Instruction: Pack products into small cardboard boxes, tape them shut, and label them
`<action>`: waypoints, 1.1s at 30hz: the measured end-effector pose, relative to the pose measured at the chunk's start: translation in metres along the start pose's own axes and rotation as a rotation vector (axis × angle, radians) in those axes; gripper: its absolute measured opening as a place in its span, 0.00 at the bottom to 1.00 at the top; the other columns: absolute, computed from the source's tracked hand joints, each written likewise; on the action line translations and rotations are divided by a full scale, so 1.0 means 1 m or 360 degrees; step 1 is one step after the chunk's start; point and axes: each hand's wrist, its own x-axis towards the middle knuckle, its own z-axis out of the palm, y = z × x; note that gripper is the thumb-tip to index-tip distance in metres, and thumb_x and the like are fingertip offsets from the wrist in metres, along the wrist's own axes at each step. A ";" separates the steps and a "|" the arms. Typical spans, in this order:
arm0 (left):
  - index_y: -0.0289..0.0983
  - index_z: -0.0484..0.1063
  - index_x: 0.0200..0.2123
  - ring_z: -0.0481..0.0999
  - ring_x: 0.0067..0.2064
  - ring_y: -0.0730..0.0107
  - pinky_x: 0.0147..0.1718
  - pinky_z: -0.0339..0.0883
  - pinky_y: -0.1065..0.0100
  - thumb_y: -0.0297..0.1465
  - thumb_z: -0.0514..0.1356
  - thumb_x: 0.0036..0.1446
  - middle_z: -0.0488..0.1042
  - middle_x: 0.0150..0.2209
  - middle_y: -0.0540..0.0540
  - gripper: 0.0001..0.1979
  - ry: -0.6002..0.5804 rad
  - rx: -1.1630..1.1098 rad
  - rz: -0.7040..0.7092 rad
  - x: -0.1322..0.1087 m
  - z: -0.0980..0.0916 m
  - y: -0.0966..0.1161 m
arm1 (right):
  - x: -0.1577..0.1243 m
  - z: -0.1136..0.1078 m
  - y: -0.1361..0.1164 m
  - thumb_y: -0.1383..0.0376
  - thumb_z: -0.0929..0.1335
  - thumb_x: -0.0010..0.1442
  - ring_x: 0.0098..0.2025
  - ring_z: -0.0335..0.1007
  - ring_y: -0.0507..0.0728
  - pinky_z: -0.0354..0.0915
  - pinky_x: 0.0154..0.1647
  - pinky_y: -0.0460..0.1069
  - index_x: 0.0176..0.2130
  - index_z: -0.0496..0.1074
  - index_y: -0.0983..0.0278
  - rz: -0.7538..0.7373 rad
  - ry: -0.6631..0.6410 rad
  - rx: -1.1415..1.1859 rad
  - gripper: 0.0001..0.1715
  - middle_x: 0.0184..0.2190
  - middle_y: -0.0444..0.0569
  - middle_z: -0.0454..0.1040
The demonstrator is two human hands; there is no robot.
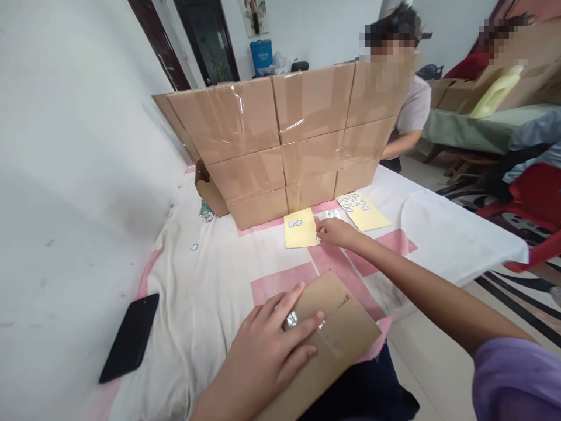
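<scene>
My left hand (280, 339) lies with its fingers spread on a brown cardboard piece (346, 327) at the near table edge. A shiny silver patch shows between its fingers; I cannot tell whether it is tape or something else. My right hand (337, 232) is pinched at the right edge of a yellow sheet (299, 235), and a small dark-edged white card (318, 238) shows at its fingertips. Two similar cards lie on that sheet. Farther right, a second yellow sheet (372, 217) carries several such cards. A small clear packet (331, 214) lies just beyond my right hand.
A tall taped cardboard partition (307, 140) stands across the table. Left lie a black phone (130, 338), one loose card (194, 247) and a green-and-silver packet (207, 211). Behind the partition is another person (414, 105). A red chair (537, 202) stands at right.
</scene>
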 end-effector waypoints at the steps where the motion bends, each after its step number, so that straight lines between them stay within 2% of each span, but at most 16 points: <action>1: 0.53 0.71 0.61 0.78 0.56 0.57 0.43 0.80 0.58 0.39 0.55 0.69 0.66 0.68 0.43 0.19 0.0033 0.0006 -0.0030 0.000 -0.001 -0.007 | 0.011 0.007 -0.002 0.67 0.68 0.62 0.48 0.75 0.63 0.62 0.38 0.50 0.43 0.79 0.65 -0.0002 -0.0002 -0.0029 0.12 0.43 0.57 0.81; 5: 0.44 0.78 0.52 0.81 0.50 0.59 0.41 0.80 0.59 0.34 0.55 0.68 0.75 0.61 0.40 0.14 0.0195 0.0030 -0.0087 0.003 -0.001 -0.029 | 0.050 0.027 -0.011 0.67 0.65 0.66 0.53 0.73 0.65 0.64 0.43 0.51 0.51 0.78 0.64 -0.0048 0.0010 -0.0120 0.17 0.47 0.59 0.80; 8: 0.44 0.79 0.49 0.82 0.48 0.60 0.40 0.80 0.59 0.33 0.56 0.68 0.76 0.59 0.42 0.13 0.0196 0.0007 -0.0098 0.007 -0.001 -0.036 | 0.072 0.036 -0.023 0.68 0.63 0.67 0.53 0.73 0.65 0.64 0.45 0.52 0.54 0.76 0.63 -0.0090 0.0050 -0.0163 0.19 0.53 0.60 0.76; 12: 0.44 0.79 0.49 0.82 0.48 0.62 0.41 0.80 0.59 0.33 0.56 0.68 0.77 0.59 0.43 0.13 0.0186 -0.0016 -0.0119 0.009 -0.003 -0.037 | 0.093 0.043 -0.034 0.69 0.63 0.67 0.45 0.75 0.63 0.64 0.42 0.53 0.47 0.78 0.65 -0.0171 0.0039 -0.0175 0.16 0.59 0.62 0.69; 14: 0.44 0.79 0.50 0.82 0.47 0.62 0.40 0.79 0.60 0.33 0.56 0.68 0.77 0.58 0.42 0.13 0.0193 -0.0005 -0.0118 0.008 -0.003 -0.035 | 0.101 0.047 -0.035 0.70 0.63 0.66 0.43 0.74 0.62 0.63 0.41 0.52 0.43 0.78 0.66 -0.0232 0.0028 -0.0140 0.13 0.58 0.62 0.68; 20: 0.45 0.78 0.50 0.81 0.47 0.62 0.40 0.79 0.59 0.33 0.56 0.68 0.77 0.58 0.43 0.13 0.0198 -0.0019 -0.0093 0.004 -0.002 -0.031 | 0.116 0.056 -0.030 0.78 0.63 0.61 0.39 0.69 0.56 0.61 0.41 0.48 0.38 0.74 0.67 -0.0324 0.0077 0.0084 0.13 0.48 0.57 0.72; 24: 0.45 0.78 0.50 0.81 0.46 0.63 0.40 0.79 0.60 0.33 0.56 0.68 0.77 0.59 0.44 0.13 0.0188 -0.0025 -0.0086 0.004 -0.003 -0.034 | 0.107 0.053 -0.030 0.77 0.61 0.62 0.44 0.68 0.57 0.60 0.45 0.49 0.36 0.70 0.67 -0.0386 0.0195 0.0255 0.11 0.45 0.57 0.73; 28: 0.45 0.77 0.52 0.82 0.47 0.63 0.41 0.78 0.61 0.34 0.57 0.68 0.79 0.56 0.46 0.13 0.0152 -0.0011 -0.0100 0.002 -0.008 -0.046 | 0.073 0.041 -0.024 0.69 0.62 0.66 0.43 0.67 0.56 0.60 0.45 0.49 0.39 0.68 0.65 -0.0504 0.0248 0.0532 0.05 0.42 0.53 0.74; 31: 0.46 0.73 0.58 0.83 0.45 0.63 0.39 0.78 0.63 0.39 0.56 0.68 0.80 0.55 0.47 0.18 0.0000 -0.0015 -0.0230 0.000 -0.013 -0.057 | 0.037 0.031 -0.012 0.60 0.66 0.66 0.38 0.66 0.54 0.60 0.40 0.48 0.37 0.66 0.63 -0.0662 0.0009 0.1146 0.08 0.36 0.48 0.72; 33: 0.47 0.67 0.64 0.84 0.39 0.64 0.34 0.76 0.65 0.43 0.54 0.68 0.83 0.48 0.48 0.23 -0.0196 -0.0033 -0.0432 -0.003 -0.017 -0.064 | 0.014 0.026 -0.003 0.58 0.70 0.62 0.37 0.65 0.53 0.60 0.39 0.48 0.35 0.66 0.63 -0.0771 -0.0242 0.1560 0.12 0.35 0.46 0.70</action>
